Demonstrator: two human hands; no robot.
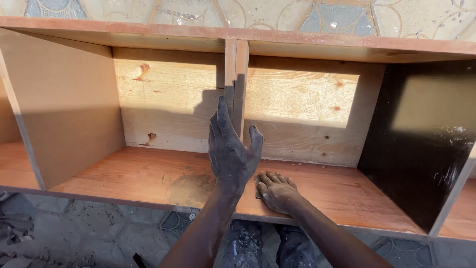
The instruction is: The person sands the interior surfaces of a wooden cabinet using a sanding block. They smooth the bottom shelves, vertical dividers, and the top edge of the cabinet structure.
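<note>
My left hand [230,149] is raised upright with its fingers straight, dusty and dark, its fingertips against the front edge of the thin vertical wooden divider [237,84]. It holds nothing. My right hand [276,191] lies palm down on the reddish-brown bottom board [139,171], just right of the divider's foot. It presses a small flat grey piece, seemingly sandpaper [257,187], and only one corner shows beside the fingers. A pale scuffed patch [191,186] marks the board left of my hands.
The cabinet is an open wooden box with a pale plywood back [302,106], a tan side panel [64,104] at the left and a dark panel [421,144] at the right. Patterned floor tiles and my dusty shoes [243,245] show below the front edge.
</note>
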